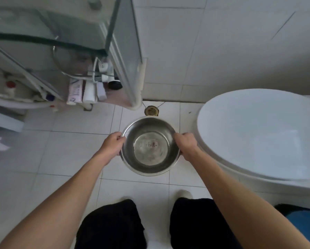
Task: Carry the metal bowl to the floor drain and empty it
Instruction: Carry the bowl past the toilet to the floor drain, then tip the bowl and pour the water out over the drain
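Both hands, left hand point(112, 143) and right hand point(185, 143), grip the metal bowl point(150, 146) rim; tip its far edge slowly toward the floor drain point(151, 111).

A white toilet point(258, 133) with its lid closed stood on a white tiled floor point(69, 146). Behind it rose a pale tiled wall point(204, 51); left of it, a glass shower enclosure point(125, 51) holding bottles point(82, 92).

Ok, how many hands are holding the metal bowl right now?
2. The left hand grips the left rim of the metal bowl; the right hand grips the right rim, near the floor drain.
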Demonstrator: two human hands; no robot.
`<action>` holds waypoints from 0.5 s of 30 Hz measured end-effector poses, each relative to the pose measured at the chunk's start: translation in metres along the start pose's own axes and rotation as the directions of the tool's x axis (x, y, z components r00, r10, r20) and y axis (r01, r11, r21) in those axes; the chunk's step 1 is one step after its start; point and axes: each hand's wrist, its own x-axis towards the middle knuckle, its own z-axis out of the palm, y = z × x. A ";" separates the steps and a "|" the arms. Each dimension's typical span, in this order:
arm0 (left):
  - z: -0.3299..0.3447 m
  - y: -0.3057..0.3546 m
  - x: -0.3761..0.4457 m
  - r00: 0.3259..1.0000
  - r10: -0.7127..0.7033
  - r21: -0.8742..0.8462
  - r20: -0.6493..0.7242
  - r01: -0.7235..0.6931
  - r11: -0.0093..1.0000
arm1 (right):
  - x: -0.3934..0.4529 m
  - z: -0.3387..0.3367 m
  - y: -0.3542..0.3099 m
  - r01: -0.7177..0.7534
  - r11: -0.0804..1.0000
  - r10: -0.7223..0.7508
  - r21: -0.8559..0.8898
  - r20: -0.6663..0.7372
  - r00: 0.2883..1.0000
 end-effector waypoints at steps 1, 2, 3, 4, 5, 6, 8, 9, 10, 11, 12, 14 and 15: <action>0.005 -0.014 0.015 1.000 -0.007 -0.009 -0.012 0.007 1.000 | 0.018 0.011 0.005 0.011 1.000 -0.011 -0.014 0.010 1.000; 0.011 -0.028 0.030 1.000 -0.008 -0.017 -0.022 0.008 1.000 | 0.035 0.021 0.010 0.025 0.999 -0.025 -0.031 0.018 1.000; 0.016 -0.037 0.043 1.000 -0.016 -0.025 -0.025 0.015 1.000 | 0.051 0.029 0.012 0.036 0.998 -0.035 -0.045 0.027 0.999; 0.021 -0.047 0.055 0.999 -0.024 -0.039 -0.026 0.023 0.999 | 0.065 0.037 0.015 0.044 0.997 -0.041 -0.061 0.044 0.998; 0.028 -0.060 0.072 0.999 -0.031 -0.053 -0.027 0.029 0.998 | 0.085 0.047 0.021 0.054 0.996 -0.050 -0.073 0.056 0.997; 0.035 -0.070 0.089 0.999 -0.027 -0.061 -0.029 0.025 0.998 | 0.101 0.054 0.024 0.065 0.994 -0.060 -0.091 0.060 0.996; 0.048 -0.090 0.123 0.999 -0.037 -0.079 -0.031 0.035 0.996 | 0.136 0.069 0.032 0.072 0.988 -0.064 -0.135 0.064 0.996; 0.053 -0.097 0.139 0.999 -0.040 -0.096 -0.026 0.038 0.995 | 0.151 0.074 0.033 0.082 0.984 -0.072 -0.158 0.067 0.995; 0.062 -0.106 0.158 0.999 -0.041 -0.112 -0.016 0.039 0.993 | 0.169 0.080 0.038 0.087 0.982 -0.076 -0.169 0.070 0.995; 0.066 -0.111 0.173 0.999 -0.040 -0.113 -0.010 0.039 0.993 | 0.183 0.083 0.039 0.096 0.980 -0.085 -0.175 0.070 0.994; 0.072 -0.120 0.192 0.999 -0.038 -0.115 -0.008 0.037 0.993 | 0.201 0.090 0.040 0.106 0.977 -0.095 -0.182 0.071 0.993; 0.079 -0.131 0.217 0.999 -0.036 -0.117 -0.007 0.035 0.993 | 0.225 0.096 0.042 0.123 0.973 -0.108 -0.197 0.084 0.991; 0.084 -0.140 0.233 0.999 -0.036 -0.121 -0.016 0.034 0.992 | 0.240 0.104 0.044 0.136 0.969 -0.118 -0.207 0.097 0.988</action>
